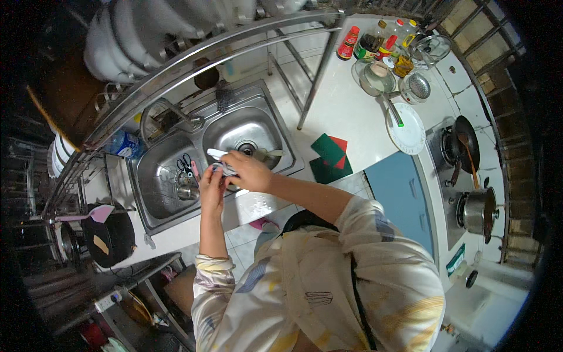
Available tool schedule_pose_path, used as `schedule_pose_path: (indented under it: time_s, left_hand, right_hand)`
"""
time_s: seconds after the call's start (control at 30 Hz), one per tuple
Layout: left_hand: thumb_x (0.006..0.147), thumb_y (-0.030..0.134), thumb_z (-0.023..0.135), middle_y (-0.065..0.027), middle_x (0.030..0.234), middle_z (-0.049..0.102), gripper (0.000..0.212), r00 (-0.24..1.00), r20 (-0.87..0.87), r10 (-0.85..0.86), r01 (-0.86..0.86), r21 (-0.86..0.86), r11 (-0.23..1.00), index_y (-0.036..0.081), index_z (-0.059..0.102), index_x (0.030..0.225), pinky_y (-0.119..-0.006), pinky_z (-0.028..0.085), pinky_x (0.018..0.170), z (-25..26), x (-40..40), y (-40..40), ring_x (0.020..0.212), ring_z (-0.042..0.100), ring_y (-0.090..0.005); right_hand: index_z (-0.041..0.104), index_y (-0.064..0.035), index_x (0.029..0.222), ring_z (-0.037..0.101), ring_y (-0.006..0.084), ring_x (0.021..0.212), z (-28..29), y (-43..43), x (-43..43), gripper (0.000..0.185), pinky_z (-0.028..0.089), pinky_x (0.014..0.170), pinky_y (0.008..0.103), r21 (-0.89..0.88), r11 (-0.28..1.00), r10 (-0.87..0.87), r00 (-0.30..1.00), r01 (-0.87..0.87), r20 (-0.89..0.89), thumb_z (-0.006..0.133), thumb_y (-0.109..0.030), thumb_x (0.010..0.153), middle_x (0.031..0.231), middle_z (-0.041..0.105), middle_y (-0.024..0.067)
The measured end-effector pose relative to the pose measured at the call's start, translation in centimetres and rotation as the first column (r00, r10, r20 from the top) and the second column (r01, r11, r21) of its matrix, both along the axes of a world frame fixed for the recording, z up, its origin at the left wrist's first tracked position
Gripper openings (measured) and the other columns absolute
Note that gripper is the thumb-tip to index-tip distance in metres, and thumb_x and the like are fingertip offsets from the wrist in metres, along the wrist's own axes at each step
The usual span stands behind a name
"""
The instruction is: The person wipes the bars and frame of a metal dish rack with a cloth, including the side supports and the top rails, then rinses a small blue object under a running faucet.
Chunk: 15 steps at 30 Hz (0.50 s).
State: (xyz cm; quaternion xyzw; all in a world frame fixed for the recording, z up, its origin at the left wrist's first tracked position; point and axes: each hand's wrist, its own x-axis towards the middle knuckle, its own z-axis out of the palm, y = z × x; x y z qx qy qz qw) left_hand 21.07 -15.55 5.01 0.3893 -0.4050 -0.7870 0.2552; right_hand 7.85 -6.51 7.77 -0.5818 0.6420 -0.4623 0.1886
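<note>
My right hand [251, 172] is closed around a white object [216, 154] whose pale end sticks out past the fingers; its kind cannot be made out. Fingertips of my left hand [212, 189] meet the same bundle from the left, where a grey-white part [226, 169], perhaps cloth, shows between the hands. Both hands are over the front edge of a double stainless-steel sink [288, 152]. Near the drain [247, 148] of the right basin lies a pale, long item [276, 153], partly hidden by my right hand. Black-handled scissors [184, 163] and a pink-handled tool [195, 169] rest in the left basin.
A steel dish rack [323, 75] spans above the sink, beside the faucet [193, 119]. Green scouring pads [327, 149] and a red one [338, 143] lie right on the counter. Beyond are a white plate [407, 132], sauce bottles [349, 42], a wok [467, 132] and a pot [477, 213].
</note>
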Motion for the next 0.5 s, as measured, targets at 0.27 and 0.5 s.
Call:
schedule_pose_path:
  time_s: [0.27,0.5]
  left_hand:
    - [0.083,0.011,0.059,0.0014,0.086,0.058,0.023,0.995,0.040,-0.089,0.090,-0.023,0.996,0.006,0.056,0.106,-0.020,0.045,0.064,-2.2,-12.6,12.1,0.075,0.054,-0.0068]
    - [0.084,0.016,0.060,0.0027,0.075,0.057,0.010,0.964,0.226,0.141,-0.077,-0.268,0.960,0.008,0.055,0.087,-0.019,0.039,0.056,-2.9,-17.0,15.0,0.063,0.050,-0.0052]
  right_hand:
    - [0.054,0.0002,0.102,0.053,0.0095,0.072,-6.7,11.5,-13.4,0.022,0.044,0.066,0.0247,0.178,0.979,-0.014,0.835,-0.101,0.550,0.058,-0.006,0.081,0.082,0.059,0.0042]
    - [0.055,-0.0150,0.112,0.044,0.0300,0.111,-6.0,16.5,-20.1,0.045,0.035,0.089,0.0463,0.348,0.934,0.008,0.966,0.086,-0.260,0.060,-0.041,0.076,0.119,0.049,0.0129]
